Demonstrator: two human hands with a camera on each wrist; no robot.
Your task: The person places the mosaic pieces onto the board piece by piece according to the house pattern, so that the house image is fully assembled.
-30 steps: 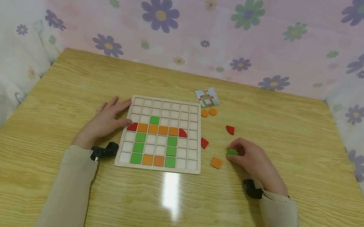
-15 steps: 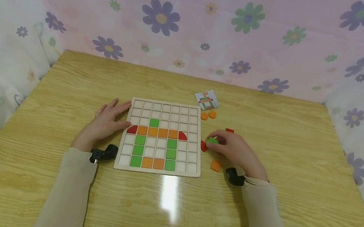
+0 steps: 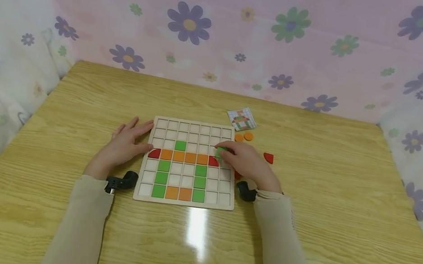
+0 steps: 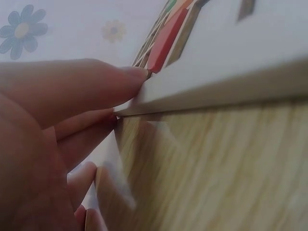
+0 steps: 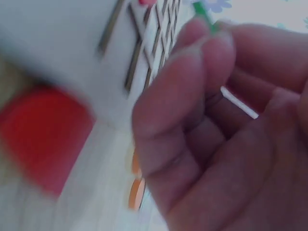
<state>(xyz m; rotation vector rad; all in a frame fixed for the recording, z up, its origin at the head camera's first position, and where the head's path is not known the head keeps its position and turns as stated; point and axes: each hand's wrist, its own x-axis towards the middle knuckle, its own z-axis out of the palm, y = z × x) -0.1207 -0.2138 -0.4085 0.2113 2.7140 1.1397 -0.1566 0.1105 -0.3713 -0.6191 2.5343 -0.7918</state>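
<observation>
My right hand (image 3: 247,164) pinches a green square tile (image 3: 220,152) over the right part of the gridded wooden board (image 3: 184,204). In the right wrist view the green tile (image 5: 204,15) sticks out beyond the fingertips. My left hand (image 3: 120,148) rests at the board's left edge, its fingers extended; in the left wrist view the thumb (image 4: 91,86) touches the rim near a red piece (image 4: 166,41). On the board lie several green tiles (image 3: 164,166), a row of orange tiles (image 3: 184,157), and a red rounded piece (image 3: 154,153) at each end of that row.
Right of the board are two orange discs (image 3: 248,136), a red quarter-round piece (image 3: 268,158) and another red piece (image 3: 237,175), partly covered by my right hand. A printed pattern card (image 3: 242,118) lies behind the board. A flowered cloth (image 3: 227,29) hangs around the table.
My right hand has carried the green tile leftward from the tabletop to above the board. The orange square right of the board is now hidden by my right arm. My left hand has stayed put.
</observation>
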